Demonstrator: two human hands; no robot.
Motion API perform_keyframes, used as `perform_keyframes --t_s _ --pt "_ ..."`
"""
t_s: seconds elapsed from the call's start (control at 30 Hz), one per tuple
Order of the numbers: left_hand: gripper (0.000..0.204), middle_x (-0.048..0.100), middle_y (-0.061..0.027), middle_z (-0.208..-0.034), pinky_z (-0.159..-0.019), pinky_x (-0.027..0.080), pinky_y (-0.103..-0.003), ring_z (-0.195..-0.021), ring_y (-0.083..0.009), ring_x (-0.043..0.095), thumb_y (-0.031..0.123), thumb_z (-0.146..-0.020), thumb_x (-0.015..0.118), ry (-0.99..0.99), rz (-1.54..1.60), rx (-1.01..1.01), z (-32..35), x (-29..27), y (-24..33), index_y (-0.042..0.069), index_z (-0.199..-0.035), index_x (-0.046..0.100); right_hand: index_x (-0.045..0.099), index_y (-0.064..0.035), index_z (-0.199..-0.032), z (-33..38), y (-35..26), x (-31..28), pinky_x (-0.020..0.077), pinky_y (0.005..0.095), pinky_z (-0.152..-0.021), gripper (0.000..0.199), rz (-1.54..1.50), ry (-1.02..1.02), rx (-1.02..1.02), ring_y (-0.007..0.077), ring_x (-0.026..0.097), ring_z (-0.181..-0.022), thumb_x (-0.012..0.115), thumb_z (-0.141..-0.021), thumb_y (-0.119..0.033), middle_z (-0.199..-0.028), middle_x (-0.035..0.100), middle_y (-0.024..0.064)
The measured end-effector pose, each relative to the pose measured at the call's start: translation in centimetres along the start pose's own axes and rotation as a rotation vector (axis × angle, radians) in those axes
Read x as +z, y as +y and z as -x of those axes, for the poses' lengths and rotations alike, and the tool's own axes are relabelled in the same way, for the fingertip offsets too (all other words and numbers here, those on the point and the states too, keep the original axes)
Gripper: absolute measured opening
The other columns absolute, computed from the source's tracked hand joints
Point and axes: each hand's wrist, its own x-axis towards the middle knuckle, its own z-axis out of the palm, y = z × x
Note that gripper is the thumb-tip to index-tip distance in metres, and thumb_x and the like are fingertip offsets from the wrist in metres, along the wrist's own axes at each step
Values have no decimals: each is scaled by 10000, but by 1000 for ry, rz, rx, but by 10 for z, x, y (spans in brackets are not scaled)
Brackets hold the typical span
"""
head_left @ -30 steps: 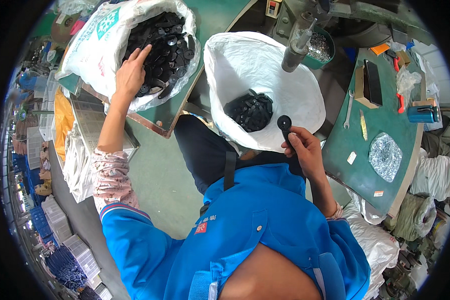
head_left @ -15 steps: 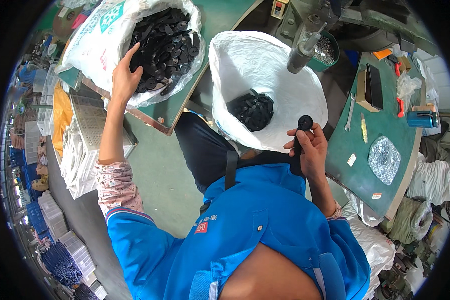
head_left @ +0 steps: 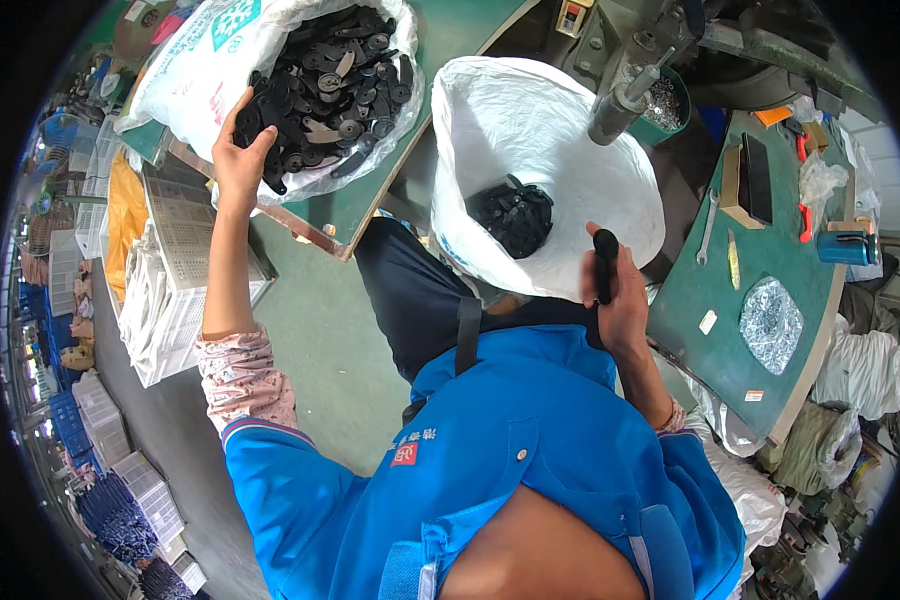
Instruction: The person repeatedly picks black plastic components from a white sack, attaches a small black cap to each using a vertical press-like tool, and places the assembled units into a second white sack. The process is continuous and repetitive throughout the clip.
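Observation:
My left hand (head_left: 238, 165) is at the near left rim of a white woven bag (head_left: 185, 90). Its thumb and index finger close around a black part at the edge of a heap of black plastic parts (head_left: 320, 95), long pieces with round ends. The hidden fingers cannot be made out. At the near right rim of a second white bag (head_left: 470, 120), my right hand (head_left: 625, 305) grips another black part (head_left: 605, 265), held nearly upright and slightly blurred. Inside that bag lies a smaller pile of black parts (head_left: 515, 215).
A metal machine head (head_left: 620, 105) overhangs the second bag, beside a green container of metal bits (head_left: 662, 105). On the right green table (head_left: 690, 330) lie a wrench (head_left: 707, 228), a knife (head_left: 733, 262) and a clear plastic packet (head_left: 770, 325). White crates (head_left: 180, 270) stand at left.
The fingers of my left hand have closed in on a black part at the heap's edge. My right hand has turned its part, so the round end no longer faces up.

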Motion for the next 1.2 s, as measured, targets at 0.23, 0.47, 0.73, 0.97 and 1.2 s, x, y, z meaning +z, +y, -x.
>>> perform_keyframes --t_s 0.23,0.47,0.73,0.97,1.2 --pt "608 597 -126 -1121 -749 551 -301 -874 -177 628 -26 -768 628 -44 380 -144 15 9 22 42 -1353 477 511 7 -1197 -1 9 -9 405 226 -646 288 30 38 15 87 495 -697 477 -974 -172 -832 538 11" --pt "670 618 -135 -1035 -680 593 -334 -816 -198 647 -64 -736 613 -284 757 -237 71 100 87 21 -1373 425 536 -11 -1136 -41 -27 8 439 241 -681 238 219 -133 -158 107 549 -744 524 -946 -153 -853 604 60" --pt "630 636 -70 -1033 -719 558 -287 -837 -131 634 -59 -756 653 -580 895 -212 114 184 123 6 -1352 459 551 -40 -1279 -72 -71 35 451 212 -640 344 250 -225 -188 94 566 -736 536 -967 -186 -944 640 74" --pt "658 618 -117 -1145 -742 559 -305 -927 -160 627 -62 -747 647 -615 970 -257 119 199 134 0 -1367 435 625 -23 -1167 -77 -94 14 465 206 -602 260 344 -74 -426 85 586 -678 607 -920 -103 -834 677 68" --pt "728 524 -249 -1259 -692 619 -367 -1046 -269 616 -10 -764 657 -540 1105 -302 118 198 125 -9 -1411 324 544 26 -1193 -101 -174 30 471 224 -530 313 288 36 -407 108 584 -588 565 -932 -146 -833 649 71"
